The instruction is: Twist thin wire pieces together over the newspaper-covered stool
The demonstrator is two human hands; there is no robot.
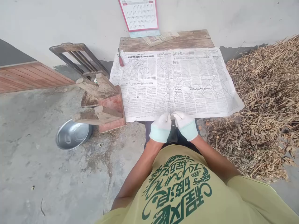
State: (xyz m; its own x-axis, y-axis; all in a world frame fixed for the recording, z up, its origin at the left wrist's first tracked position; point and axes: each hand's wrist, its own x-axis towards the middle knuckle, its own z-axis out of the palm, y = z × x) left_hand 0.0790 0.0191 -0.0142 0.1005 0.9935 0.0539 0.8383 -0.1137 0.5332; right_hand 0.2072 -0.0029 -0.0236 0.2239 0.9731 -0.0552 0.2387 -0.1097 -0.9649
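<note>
My left hand (161, 127) and my right hand (185, 125), both in white gloves with pale green cuffs, are close together at the near edge of the newspaper (144, 105). The fingers of each are closed in a pinch. A thin wire (173, 118) shows between the fingertips and seems held by both. On the newspaper lie several thin, tangled dark wires or threads (178, 82). A red-handled screwdriver (121, 61) rests at the paper's far left corner, beside a small white strip (124, 56).
The newspaper covers a wooden table (196, 39). Left of it are a wooden chair (70, 48), an upturned stool (113, 104) and a metal basin (74, 135). Dry plant stalks (268, 109) are heaped on the right. A calendar (140, 15) hangs behind.
</note>
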